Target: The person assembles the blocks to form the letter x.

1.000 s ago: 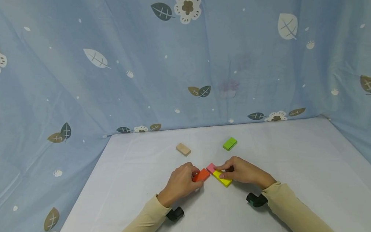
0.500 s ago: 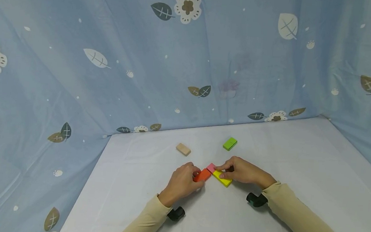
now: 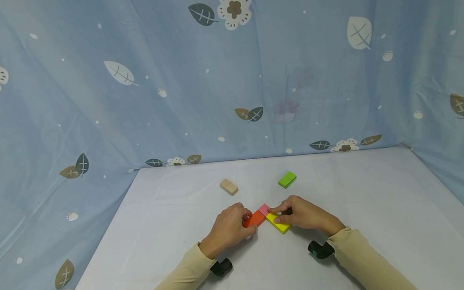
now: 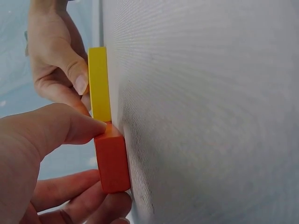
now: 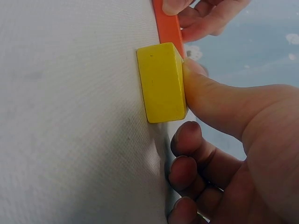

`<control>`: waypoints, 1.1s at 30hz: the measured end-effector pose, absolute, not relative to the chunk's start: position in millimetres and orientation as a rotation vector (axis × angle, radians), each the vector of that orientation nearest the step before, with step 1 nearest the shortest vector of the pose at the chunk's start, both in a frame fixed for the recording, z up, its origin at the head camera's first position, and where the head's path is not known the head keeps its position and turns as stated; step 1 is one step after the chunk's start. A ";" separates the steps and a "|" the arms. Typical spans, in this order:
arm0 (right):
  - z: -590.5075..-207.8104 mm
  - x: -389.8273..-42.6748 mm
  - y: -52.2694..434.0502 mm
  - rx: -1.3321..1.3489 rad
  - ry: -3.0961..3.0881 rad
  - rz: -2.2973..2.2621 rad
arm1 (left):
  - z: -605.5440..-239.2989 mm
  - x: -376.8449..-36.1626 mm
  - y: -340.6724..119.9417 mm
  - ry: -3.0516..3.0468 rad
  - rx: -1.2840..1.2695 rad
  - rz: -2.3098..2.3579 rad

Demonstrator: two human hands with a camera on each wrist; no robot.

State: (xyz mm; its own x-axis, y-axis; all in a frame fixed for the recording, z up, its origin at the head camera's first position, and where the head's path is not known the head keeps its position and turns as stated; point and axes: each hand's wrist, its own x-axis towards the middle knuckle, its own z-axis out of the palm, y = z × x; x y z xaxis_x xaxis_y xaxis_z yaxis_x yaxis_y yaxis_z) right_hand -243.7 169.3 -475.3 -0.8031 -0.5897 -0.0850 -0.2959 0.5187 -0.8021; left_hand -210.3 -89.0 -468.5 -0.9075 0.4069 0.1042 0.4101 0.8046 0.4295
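Observation:
Three flat wooden blocks meet in a corner on the white cloth. My left hand pinches the orange block, thumb on its near side and fingers at the far side. Its upper end touches the pink block, which lies at the corner. The yellow block runs down to the right from the pink one. My right hand holds the yellow block, thumb on its top and index fingertip by the pink block. In the left wrist view the orange block lies flat against the cloth. Fingers partly hide the pink block.
Behind the hands lie a plain wood block at left and a green block at right. A blue patterned curtain hangs along the back of the white-covered table. Each wrist carries a black camera.
The left hand has slid the orange block slightly right, closing its small gap to the pink block. The right hand and the yellow block have stayed in place.

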 end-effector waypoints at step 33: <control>-475.2 -244.5 169.4 -0.712 2.403 -1.177 | -467.8 -209.2 -89.1 -2.981 -0.667 -0.717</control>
